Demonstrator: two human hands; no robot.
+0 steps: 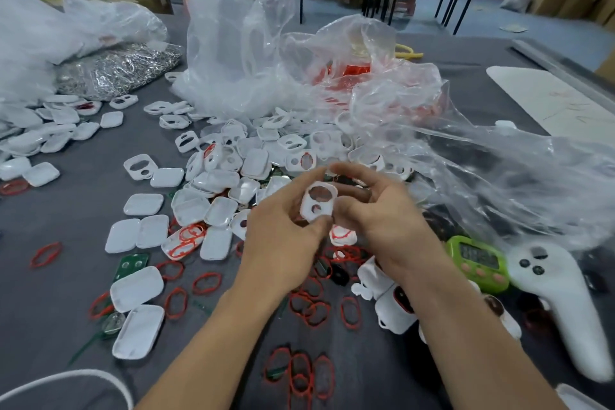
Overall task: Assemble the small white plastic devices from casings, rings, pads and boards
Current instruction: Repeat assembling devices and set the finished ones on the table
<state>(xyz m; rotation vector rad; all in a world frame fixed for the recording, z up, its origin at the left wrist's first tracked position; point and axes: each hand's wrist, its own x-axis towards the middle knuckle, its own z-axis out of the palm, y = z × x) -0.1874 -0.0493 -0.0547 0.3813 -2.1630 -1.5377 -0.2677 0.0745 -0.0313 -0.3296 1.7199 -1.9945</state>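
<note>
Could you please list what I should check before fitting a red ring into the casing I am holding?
1. Grip on the casing by left hand and right hand: ok.
2. Ring already seated in it: cannot tell.
3. Loose red rings close by on the table: ok.
4. Green board nearby: ok.
5. A hand free for picking: not ok, both hold the casing.

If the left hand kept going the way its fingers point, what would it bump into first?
Probably the right hand: both pinch the same white casing, and the left hand points across it, though depth is blurry.
</note>
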